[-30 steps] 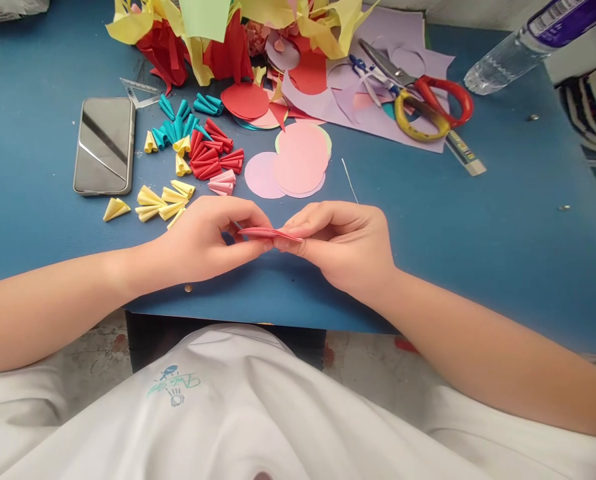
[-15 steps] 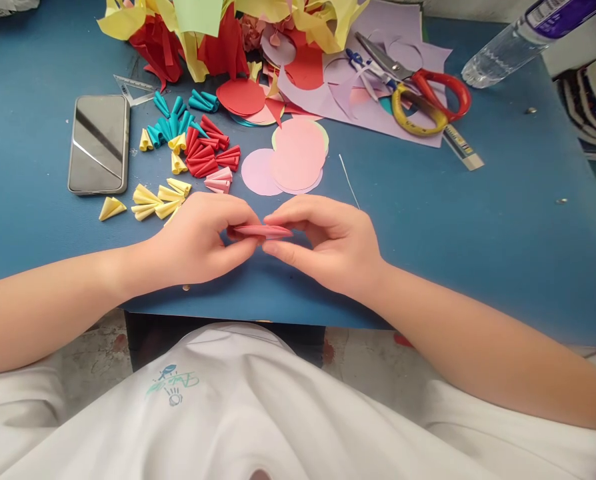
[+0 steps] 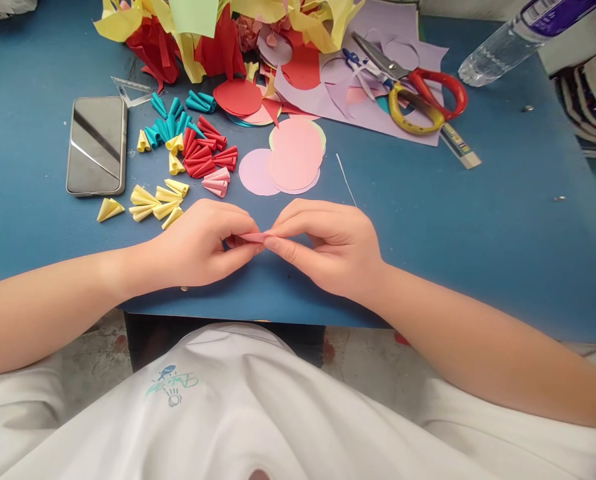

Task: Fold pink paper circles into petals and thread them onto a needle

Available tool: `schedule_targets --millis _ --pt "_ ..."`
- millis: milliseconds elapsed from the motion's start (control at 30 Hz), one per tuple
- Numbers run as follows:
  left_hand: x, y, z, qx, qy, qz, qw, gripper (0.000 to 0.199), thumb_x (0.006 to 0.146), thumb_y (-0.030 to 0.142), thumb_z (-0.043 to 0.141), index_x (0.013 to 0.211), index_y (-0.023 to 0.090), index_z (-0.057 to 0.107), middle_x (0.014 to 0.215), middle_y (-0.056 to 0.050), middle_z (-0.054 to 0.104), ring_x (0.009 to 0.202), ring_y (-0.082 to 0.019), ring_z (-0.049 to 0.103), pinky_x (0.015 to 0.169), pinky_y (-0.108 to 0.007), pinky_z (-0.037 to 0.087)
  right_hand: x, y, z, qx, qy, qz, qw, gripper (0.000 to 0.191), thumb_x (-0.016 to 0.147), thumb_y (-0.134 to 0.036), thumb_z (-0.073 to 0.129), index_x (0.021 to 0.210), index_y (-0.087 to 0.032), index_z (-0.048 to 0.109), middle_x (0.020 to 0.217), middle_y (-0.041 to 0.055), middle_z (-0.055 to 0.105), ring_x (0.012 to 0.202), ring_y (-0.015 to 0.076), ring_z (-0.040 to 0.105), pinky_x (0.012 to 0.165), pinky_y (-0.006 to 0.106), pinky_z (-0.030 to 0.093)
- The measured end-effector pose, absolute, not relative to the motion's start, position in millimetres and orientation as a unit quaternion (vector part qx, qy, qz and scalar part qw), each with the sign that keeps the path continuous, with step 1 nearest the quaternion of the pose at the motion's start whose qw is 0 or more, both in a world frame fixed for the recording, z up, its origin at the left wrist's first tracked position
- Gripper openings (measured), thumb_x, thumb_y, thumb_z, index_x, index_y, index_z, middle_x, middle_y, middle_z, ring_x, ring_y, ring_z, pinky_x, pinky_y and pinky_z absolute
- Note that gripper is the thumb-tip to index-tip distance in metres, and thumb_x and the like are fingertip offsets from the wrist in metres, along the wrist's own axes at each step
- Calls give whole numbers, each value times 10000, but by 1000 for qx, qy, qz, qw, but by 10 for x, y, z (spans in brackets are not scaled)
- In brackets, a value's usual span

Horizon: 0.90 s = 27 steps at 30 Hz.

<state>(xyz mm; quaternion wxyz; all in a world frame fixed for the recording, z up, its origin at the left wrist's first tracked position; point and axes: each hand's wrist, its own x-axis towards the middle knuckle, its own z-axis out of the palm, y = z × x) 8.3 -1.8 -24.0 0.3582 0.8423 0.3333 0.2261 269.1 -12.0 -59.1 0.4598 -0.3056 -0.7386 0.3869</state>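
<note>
Between my two hands a small folded piece of pink paper (image 3: 255, 237) is pinched near the table's front edge. My left hand (image 3: 205, 240) has its fingers closed on the paper's left part. The thumb and forefinger of my right hand (image 3: 333, 243) pinch its right end. Just beyond lie pink paper circles (image 3: 295, 157) overlapping a lilac circle (image 3: 258, 172). Rolled paper cones lie in groups beyond my left hand: yellow (image 3: 168, 197), red (image 3: 201, 160), teal (image 3: 171, 123) and pink (image 3: 217, 181).
A phone (image 3: 97, 147) and a clear set square (image 3: 131, 91) are at the left. Scissors (image 3: 418, 100) rest on lilac paper scraps at the back right, near a plastic bottle (image 3: 503, 50). Crumpled yellow and red paper (image 3: 158, 50) stands at the back.
The pink paper, spread flat between my fingers before, now shows as a narrower strip. My right fingertips have closed together on its end, close against my left fingertips.
</note>
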Motion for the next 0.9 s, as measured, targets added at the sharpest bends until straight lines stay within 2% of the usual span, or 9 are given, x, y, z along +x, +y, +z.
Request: schedule_targets --millis 233,367,433,533,567,633,700,800,900 --pt "69 28 -287 832 335 241 372 317 1062 432 850 836 281 687 756 -17 737 701 -211 632 715 -353 509 2693 -97 -652 -332 -749 357 449 181 1066 -501 1005 953 -371 949 876 8 886 745 251 800 770 453 764" --pt "41 40 -320 808 372 261 375 337 1075 463 859 828 275 729 718 -2 695 668 -197 579 659 -361 471 2786 69 -688 -358 -770 253 464 207 1147 -508 881 1023 -358 951 973 39 923 850 280 844 828 481 743" --pt "26 36 -309 780 404 265 399 333 1086 486 848 852 268 756 743 -4 705 705 -202 623 663 -348 506 2947 270 -733 -399 -761 215 465 212 1151 -416 857 967 -338 926 939 53 903 846 290 818 839 493 711" --pt "2 52 -310 743 430 268 437 319 1088 535 862 959 246 825 827 -16 760 782 -212 693 701 -336 572 3309 689 -897 -485 -744 145 435 92 972 -278 1015 963 -295 925 954 45 870 793 263 740 841 468 672" --pt "-5 66 -321 737 430 271 445 321 1083 544 878 998 237 842 840 -15 767 794 -208 695 726 -336 593 3435 834 -973 -526 -739 112 406 175 879 -213 1074 942 -278 925 947 37 852 772 241 706 854 450 656" --pt "-17 100 -352 731 424 278 456 331 1070 554 916 1054 228 855 861 -7 776 813 -197 694 807 -346 643 3643 1091 -1123 -588 -708 58 387 322 714 -66 1139 782 -249 884 826 14 779 725 189 620 830 395 594" --pt "-23 130 -373 732 413 290 458 358 1059 563 936 1002 230 817 810 14 715 777 -178 662 817 -350 649 3766 1273 -1237 -605 -695 34 388 412 643 70 1104 652 -238 830 698 -22 694 680 146 530 785 362 514" --pt "-25 154 -363 728 415 310 450 350 1006 508 964 937 235 757 835 2 696 780 -181 667 731 -328 595 3808 1410 -1296 -612 -694 28 378 467 684 139 1047 587 -228 774 605 -70 610 644 116 469 758 352 446" --pt "-31 178 -352 721 413 321 454 364 972 475 970 892 247 697 827 -12 701 781 -192 688 646 -299 537 3817 1478 -1252 -612 -691 39 382 515 787 91 1061 575 -234 722 539 -103 551 576 94 406 706 337 429"
